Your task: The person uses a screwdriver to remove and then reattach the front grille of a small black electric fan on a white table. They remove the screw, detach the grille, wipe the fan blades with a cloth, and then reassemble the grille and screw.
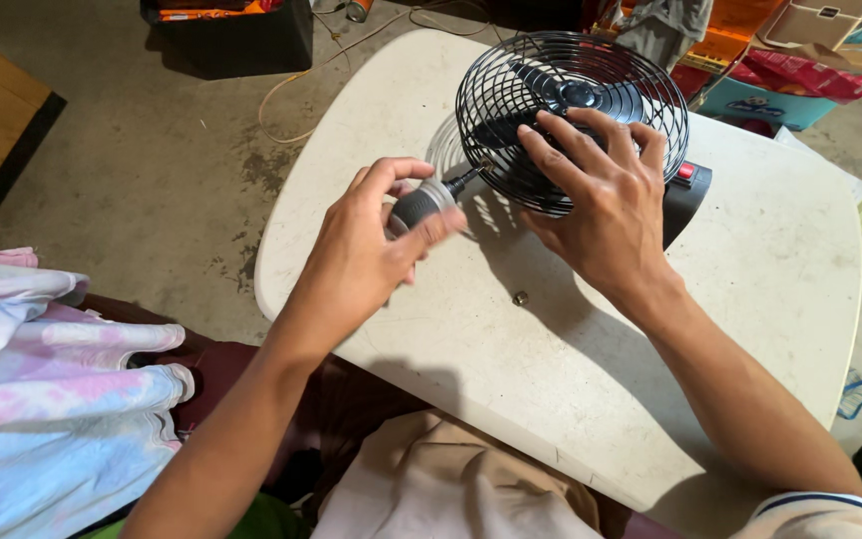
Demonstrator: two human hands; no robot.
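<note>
Head view: hands work a screwdriver at fan; nut nearby.

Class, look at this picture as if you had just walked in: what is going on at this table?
A person sits at a pale table working on a small black fan. The right hand lies spread on the fan's wire grille, steadying it. The left hand grips a screwdriver by its dark handle, the tip pointing at the lower left edge of the grille. A small metal piece, perhaps a nut or screw, lies loose on the table below the fan.
</note>
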